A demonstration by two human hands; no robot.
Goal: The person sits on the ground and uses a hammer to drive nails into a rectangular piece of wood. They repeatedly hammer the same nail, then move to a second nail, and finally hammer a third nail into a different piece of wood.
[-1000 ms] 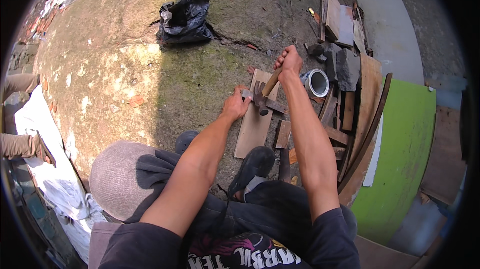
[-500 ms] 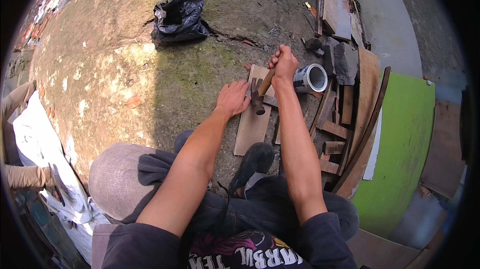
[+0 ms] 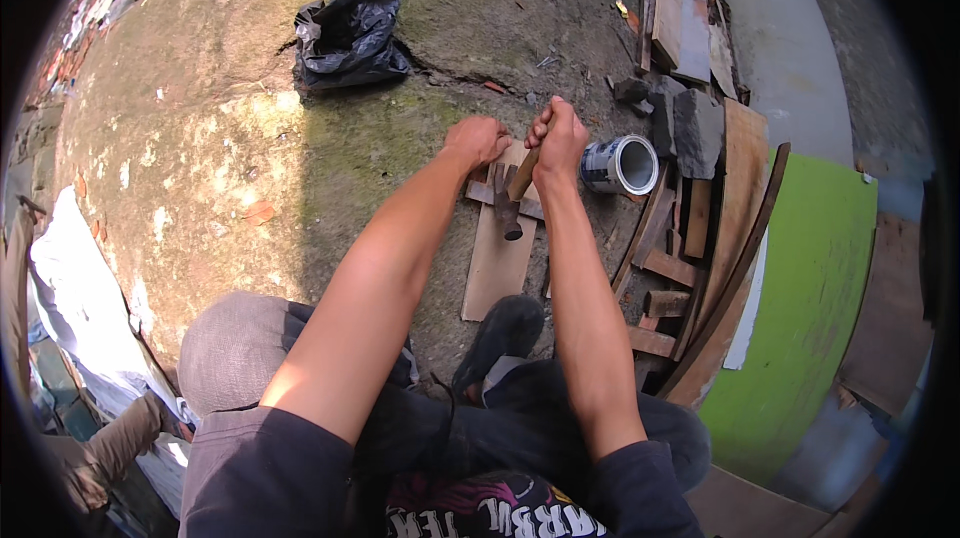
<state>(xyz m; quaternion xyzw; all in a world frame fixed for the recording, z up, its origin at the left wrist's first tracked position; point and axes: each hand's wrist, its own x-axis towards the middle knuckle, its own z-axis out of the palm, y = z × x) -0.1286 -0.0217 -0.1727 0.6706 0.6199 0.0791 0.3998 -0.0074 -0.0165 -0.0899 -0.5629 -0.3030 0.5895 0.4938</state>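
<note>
My right hand point(image 3: 560, 143) is wrapped round the wooden handle of a hammer point(image 3: 508, 210). The hammer's dark metal head hangs over a pale flat board point(image 3: 493, 273) lying lengthwise on the ground. A short, narrow wood strip point(image 3: 481, 194) crosses this board beneath the hammer. At the far end of the board is my left hand point(image 3: 478, 142), its fingers curled down and pressed together. Whatever those fingertips grip is hidden. My dark shoe point(image 3: 500, 343) is beside the near end of the board.
Just right of my right hand, an open tin can point(image 3: 618, 166) lies tipped. Beyond it are grey stone blocks point(image 3: 697, 133), stacked wood offcuts point(image 3: 670, 266) and a green panel point(image 3: 800, 318). A black plastic bag point(image 3: 350, 35) sits ahead. Another person's sleeve point(image 3: 125, 435) shows at left.
My left hand has moved away from me to the board's far end, its fingers now curled. The wood strip's left end has come into view. The hammer has shifted slightly; the person at left moved.
</note>
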